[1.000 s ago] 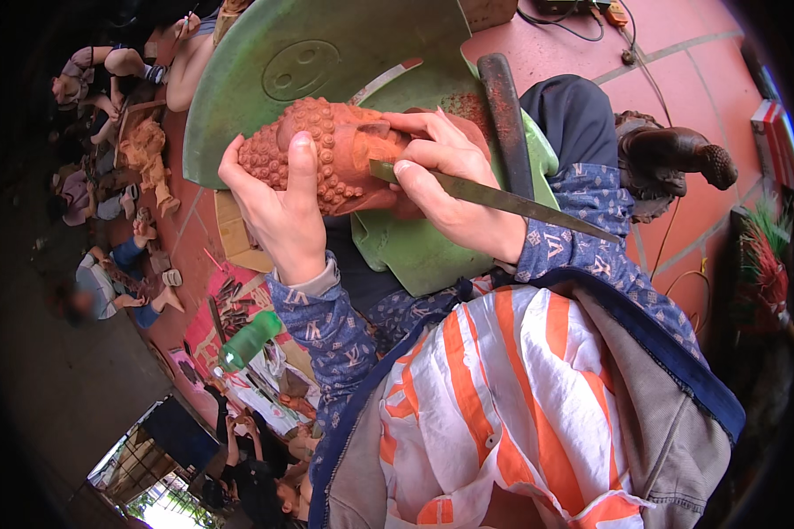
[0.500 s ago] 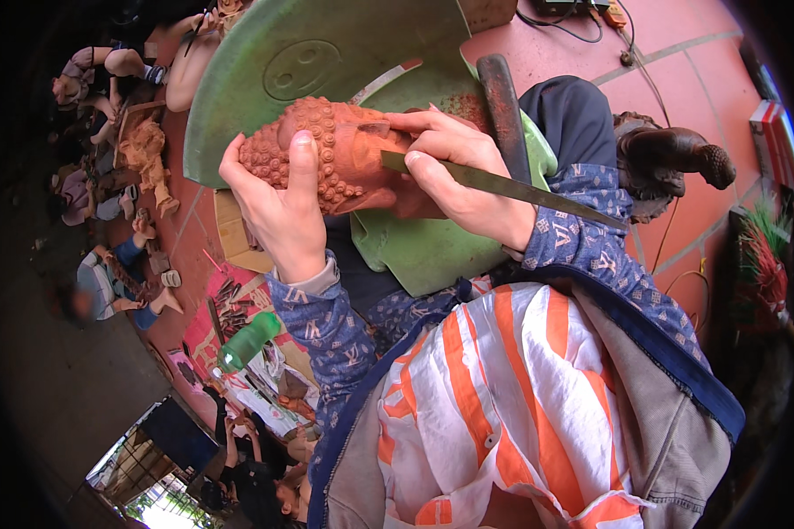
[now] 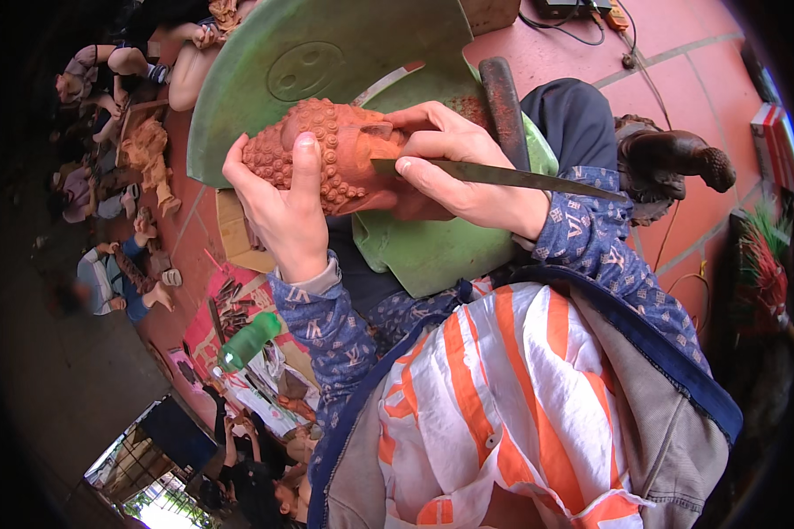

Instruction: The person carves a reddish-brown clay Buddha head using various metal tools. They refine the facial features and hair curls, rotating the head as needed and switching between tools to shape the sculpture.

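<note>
A reddish carved wooden head (image 3: pixel 355 150), covered in small round curls, lies on its side across the green plastic chair (image 3: pixel 441 242). My left hand (image 3: pixel 282 198) grips the curled crown, its thumb on top and its fingers around the far side. In my right hand (image 3: pixel 468 172) is a long flat metal file (image 3: pixel 512 177), pinched near its front end. The file's front end touches the smooth face area, and its narrow tail reaches back over my right sleeve. My right fingers rest on the wood beyond the file, and their tips are partly hidden.
A dark carved wooden figure (image 3: pixel 670 163) stands on the red tiles at right, near cables and a red-white box (image 3: pixel 776 145). At left lie a green bottle (image 3: pixel 250 341) and several carving tools (image 3: pixel 231 304). Other people sit farther left. A dark bar (image 3: pixel 505 115) edges the chair.
The file's front end has slid slightly left along the wood, and its tail has swung farther from my body. My right hand has shifted with it; my left hand stays nearly in place.
</note>
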Motion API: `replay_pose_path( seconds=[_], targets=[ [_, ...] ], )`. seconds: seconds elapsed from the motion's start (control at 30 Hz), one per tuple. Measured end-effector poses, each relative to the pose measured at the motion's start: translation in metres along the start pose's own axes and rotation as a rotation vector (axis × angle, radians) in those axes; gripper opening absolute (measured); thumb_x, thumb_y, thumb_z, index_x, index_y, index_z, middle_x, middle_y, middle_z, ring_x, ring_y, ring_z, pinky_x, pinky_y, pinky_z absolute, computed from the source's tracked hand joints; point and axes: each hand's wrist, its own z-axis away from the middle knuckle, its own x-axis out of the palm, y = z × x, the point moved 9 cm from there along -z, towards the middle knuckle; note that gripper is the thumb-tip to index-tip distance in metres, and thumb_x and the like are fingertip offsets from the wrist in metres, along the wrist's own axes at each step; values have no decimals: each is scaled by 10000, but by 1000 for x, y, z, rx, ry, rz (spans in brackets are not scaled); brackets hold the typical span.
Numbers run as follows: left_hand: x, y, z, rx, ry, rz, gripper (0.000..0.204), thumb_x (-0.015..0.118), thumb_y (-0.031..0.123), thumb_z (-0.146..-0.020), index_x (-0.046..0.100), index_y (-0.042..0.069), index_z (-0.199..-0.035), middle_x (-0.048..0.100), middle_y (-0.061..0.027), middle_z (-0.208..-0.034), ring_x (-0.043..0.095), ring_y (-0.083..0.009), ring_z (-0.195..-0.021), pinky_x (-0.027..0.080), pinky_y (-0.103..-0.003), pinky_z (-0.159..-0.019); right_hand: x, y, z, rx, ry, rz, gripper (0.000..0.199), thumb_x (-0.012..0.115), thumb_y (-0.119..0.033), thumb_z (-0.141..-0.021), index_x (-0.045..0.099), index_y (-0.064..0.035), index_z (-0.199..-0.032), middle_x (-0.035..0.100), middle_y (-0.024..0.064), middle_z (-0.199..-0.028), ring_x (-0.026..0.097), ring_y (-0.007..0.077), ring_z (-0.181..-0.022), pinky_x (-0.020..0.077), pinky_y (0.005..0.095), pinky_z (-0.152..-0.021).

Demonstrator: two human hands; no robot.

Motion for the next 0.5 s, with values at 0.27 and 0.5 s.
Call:
replay_pose_path(
  seconds=[0.27,0.5],
  targets=[
    [-1,4,3,43,29,-45,641,661,418,-862,431,-25,-1264,535,-241,-1179,533,-313,-1083,391,-405,-963,11,-4,5,24,71,63,238,641,-209,-822,690,-7,-938,561,222,-1107,522,354,-1044,418,431,-909],
    [-3,5,4,49,39,-70,622,624,439,-879,439,-7,-1271,549,-234,-1175,535,-308,-1084,382,-398,-968,0,-3,6,-4,104,-21,182,609,-122,-815,670,41,-866,619,210,-1066,611,325,-943,454,430,-895]
  ],
)
